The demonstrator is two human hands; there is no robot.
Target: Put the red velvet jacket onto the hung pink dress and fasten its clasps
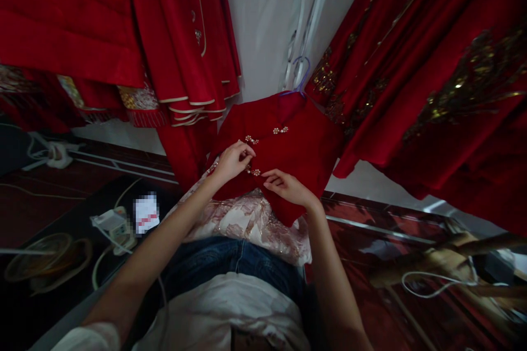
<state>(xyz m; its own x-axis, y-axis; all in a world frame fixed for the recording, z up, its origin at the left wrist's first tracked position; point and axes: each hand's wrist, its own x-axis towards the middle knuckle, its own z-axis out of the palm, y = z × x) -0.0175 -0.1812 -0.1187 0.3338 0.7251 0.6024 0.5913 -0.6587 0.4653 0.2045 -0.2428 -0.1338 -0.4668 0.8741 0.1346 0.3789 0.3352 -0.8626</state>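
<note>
The red jacket (pixel 307 148) is on a purple hanger (pixel 305 72) before the person, its lower edge over pale floral fabric (pixel 242 214). The left hand (pixel 235 161), fingertips nearly together, and loosely curled right hand (pixel 289 188) flank a beaded flower clasp (pixel 256 173); I can't tell whether either grips anything. Red garments (pixel 177 27) hang both sides.

Red jacket (pixel 294 156), 1 pc., on purple hanger (pixel 302 77), w/ beaded clasps (pixel 280 130) on front. L hand (pixel 234 162) at jacket front, between two clasps; R hand (pixel 289 187) just beside lower one. Patterned cloth (pixel 242 216) below, nr. jeans (pixel 214 260). Red garments (pixel 177 27) w/ gold decor. hung both sides.
</note>
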